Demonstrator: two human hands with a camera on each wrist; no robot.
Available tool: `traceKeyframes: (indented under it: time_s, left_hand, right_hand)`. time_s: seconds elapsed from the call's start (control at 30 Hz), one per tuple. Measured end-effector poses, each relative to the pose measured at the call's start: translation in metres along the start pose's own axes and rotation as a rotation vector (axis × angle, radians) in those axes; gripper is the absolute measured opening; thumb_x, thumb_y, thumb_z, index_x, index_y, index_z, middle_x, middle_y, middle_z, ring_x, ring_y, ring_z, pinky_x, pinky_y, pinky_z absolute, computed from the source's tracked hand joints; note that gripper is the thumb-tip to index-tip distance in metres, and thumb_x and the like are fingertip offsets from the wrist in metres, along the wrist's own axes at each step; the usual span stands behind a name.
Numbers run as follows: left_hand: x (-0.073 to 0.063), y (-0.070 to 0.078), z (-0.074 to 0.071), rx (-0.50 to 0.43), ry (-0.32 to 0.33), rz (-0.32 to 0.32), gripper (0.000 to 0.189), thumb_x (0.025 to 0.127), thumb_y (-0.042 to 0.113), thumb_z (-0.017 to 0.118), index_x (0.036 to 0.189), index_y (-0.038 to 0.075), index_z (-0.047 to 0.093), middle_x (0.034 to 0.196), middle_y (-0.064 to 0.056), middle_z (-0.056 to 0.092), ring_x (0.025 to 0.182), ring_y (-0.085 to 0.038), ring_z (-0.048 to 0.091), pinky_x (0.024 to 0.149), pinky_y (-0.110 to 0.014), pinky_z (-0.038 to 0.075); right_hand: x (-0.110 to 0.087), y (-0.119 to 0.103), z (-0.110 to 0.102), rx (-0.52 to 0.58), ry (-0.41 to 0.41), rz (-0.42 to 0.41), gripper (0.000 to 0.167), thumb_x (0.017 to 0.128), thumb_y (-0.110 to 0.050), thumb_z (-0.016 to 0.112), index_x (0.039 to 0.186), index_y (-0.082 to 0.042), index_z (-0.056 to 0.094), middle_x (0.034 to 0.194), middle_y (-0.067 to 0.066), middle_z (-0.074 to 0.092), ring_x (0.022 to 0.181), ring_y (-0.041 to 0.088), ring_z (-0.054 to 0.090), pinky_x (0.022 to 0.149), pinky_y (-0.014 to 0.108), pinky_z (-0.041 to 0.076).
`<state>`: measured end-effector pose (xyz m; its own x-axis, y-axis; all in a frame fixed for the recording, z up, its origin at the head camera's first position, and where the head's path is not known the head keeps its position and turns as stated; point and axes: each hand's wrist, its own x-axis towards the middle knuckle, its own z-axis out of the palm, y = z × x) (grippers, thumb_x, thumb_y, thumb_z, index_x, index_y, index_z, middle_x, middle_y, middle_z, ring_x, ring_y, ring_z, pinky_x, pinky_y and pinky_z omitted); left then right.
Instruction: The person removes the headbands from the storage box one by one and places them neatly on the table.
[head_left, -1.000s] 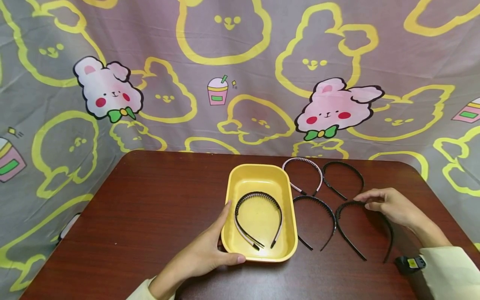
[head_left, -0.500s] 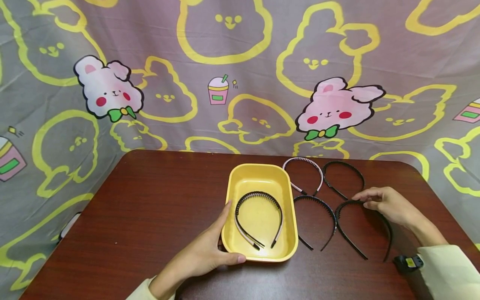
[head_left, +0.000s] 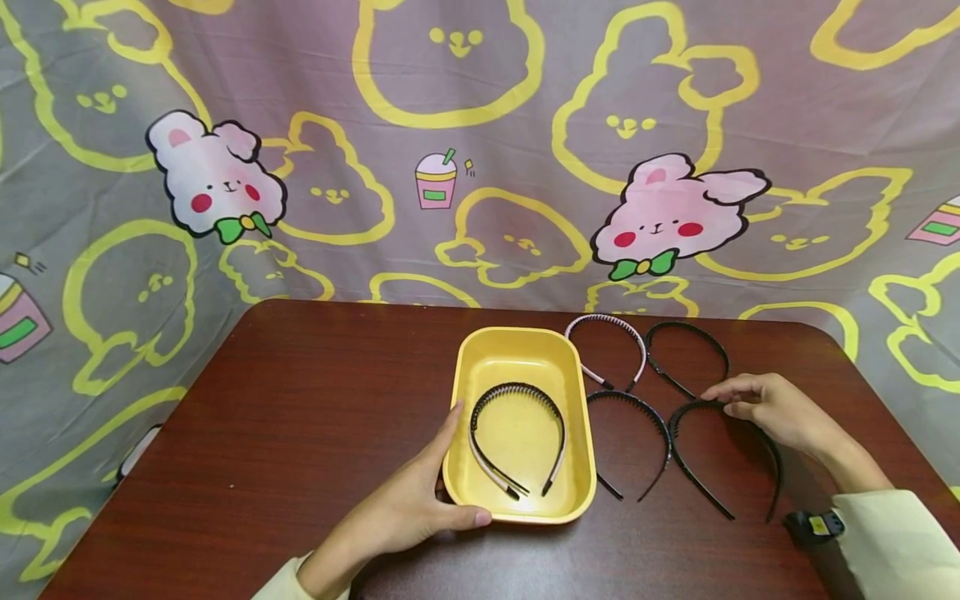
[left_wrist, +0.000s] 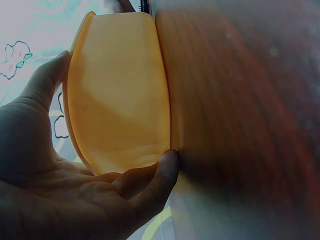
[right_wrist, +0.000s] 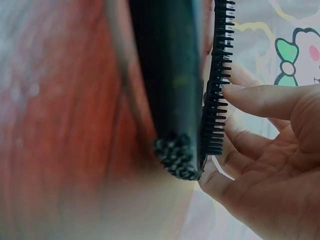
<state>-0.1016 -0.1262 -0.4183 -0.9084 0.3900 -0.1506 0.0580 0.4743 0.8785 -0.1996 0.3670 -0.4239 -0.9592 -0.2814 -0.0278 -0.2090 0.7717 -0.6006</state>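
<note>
My left hand point(head_left: 408, 508) grips the near left corner of a yellow plastic tray point(head_left: 587, 433). In the left wrist view its thumb and fingers span the tray's outer wall, with one fingertip at the base edge. Inside the tray lie a black toothed headband point(head_left: 517, 388) and a pale pink one point(head_left: 487, 472), nested together. Over at the right, my right hand point(head_left: 787, 421) pinches the top of another black headband point(head_left: 696, 472). The right wrist view shows the thumb against its comb teeth point(right_wrist: 216, 95), with fingers behind the band.
Beside the tray lie a pink-and-black headband point(head_left: 642, 350), a thin black one point(head_left: 725, 354) and a dark shiny one point(head_left: 667, 433). All rest on the reddish-brown table point(head_left: 322, 400). A cartoon-print curtain point(head_left: 495, 233) hangs right behind the table's far edge.
The right hand and the black headband it pinches have shifted very slightly left. The left hand and tray stay where they were.
</note>
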Motion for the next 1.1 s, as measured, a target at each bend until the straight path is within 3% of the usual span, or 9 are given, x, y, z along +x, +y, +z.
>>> traceKeyframes:
  time_s: [0.73,0.93,1.1]
  left_hand:
    - [-0.001,0.001,0.0,-0.001,0.002,0.0,0.132,0.076,0.035,0.095,0.17,0.028,0.004,0.176,-0.011,0.013,0.159,-0.033,0.022,0.128,-0.059,0.017]
    - [0.0,0.001,0.0,-0.01,0.0,0.004,0.132,0.075,0.034,0.095,0.17,0.028,0.003,0.176,-0.011,0.014,0.158,-0.029,0.022,0.128,-0.058,0.017]
    - [0.001,0.001,0.0,-0.012,-0.002,0.005,0.132,0.075,0.034,0.095,0.17,0.028,0.003,0.176,-0.011,0.015,0.158,-0.027,0.023,0.127,-0.057,0.017]
  right_hand:
    - [-0.003,-0.008,-0.004,0.005,0.041,0.028,0.022,0.097,0.002,0.067,0.116,-0.002,0.076,0.117,0.017,0.073,0.091,-0.012,0.06,0.073,0.015,0.05]
    - [-0.003,-0.015,-0.004,-0.023,0.085,0.002,0.017,0.098,-0.004,0.069,0.113,-0.004,0.077,0.115,0.014,0.075,0.091,-0.008,0.063,0.073,0.013,0.048]
    - [-0.002,-0.026,-0.004,-0.02,0.073,0.006,0.019,0.099,-0.005,0.068,0.116,-0.004,0.077,0.118,0.015,0.074,0.093,-0.011,0.063,0.075,0.012,0.048]
